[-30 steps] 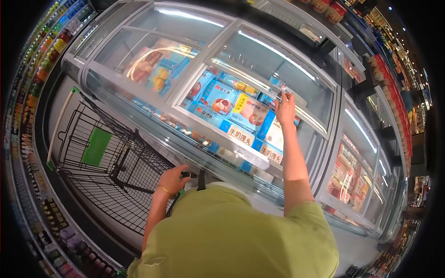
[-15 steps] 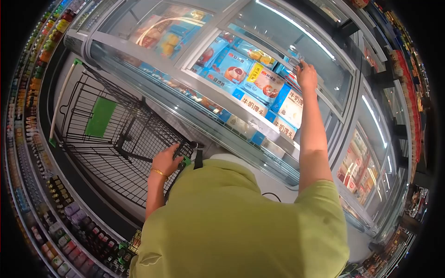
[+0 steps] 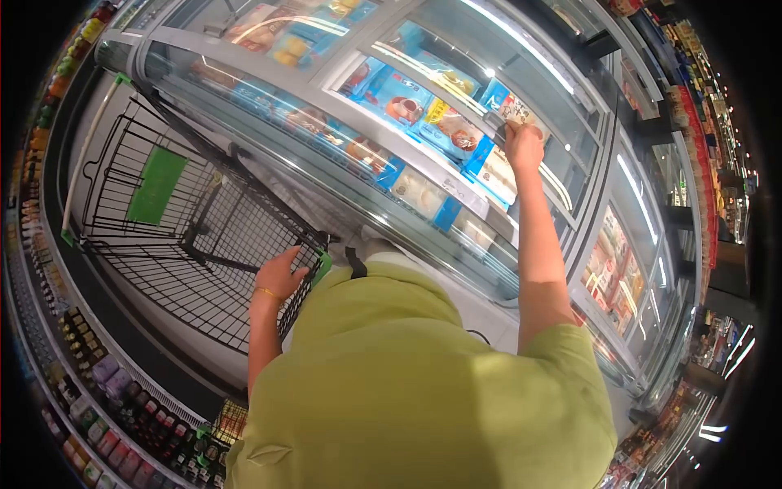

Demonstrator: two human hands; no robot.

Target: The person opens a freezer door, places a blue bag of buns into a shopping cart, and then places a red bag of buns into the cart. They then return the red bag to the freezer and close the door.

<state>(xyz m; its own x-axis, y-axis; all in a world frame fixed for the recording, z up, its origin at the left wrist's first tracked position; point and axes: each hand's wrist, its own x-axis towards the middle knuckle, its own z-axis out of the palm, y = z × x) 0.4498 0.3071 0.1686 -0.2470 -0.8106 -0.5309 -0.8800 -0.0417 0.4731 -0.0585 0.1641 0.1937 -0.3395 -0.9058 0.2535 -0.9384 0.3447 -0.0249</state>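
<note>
While leaning out over the freezer chest (image 3: 244,59), keeps hold at two places at once. Reaches far and right with the right hand (image 3: 524,147), arm straight, grip curled closed over the lid handle (image 3: 494,120) at the edge of the sliding glass lid (image 3: 529,81). Looks like the obvious place to hold, since a pane like that moves only by its handle. Shows blue frozen packs (image 3: 407,98) lying in rows just under the glass, near and left of that hand, none of them touched.

Anchors the shopping cart (image 3: 187,269) on the near left with the left hand (image 3: 279,275), grip folded over the cart handle (image 3: 320,262) close to its green end cap, thumb out to the side, a gold bracelet (image 3: 267,292) at the wrist. Seems meant to keep the cart from rolling and to steady the long lean across the chest.

Against the frame from a second ago, finds both hands at the same holds: right on the lid handle beside the same packs, left on the cart handle. Cannot tell whether the lid has slid at all. Differs mostly in the view, which has tipped, pushing the freezer up and far and letting the green shirt (image 3: 407,383) fill more of the near side.
</note>
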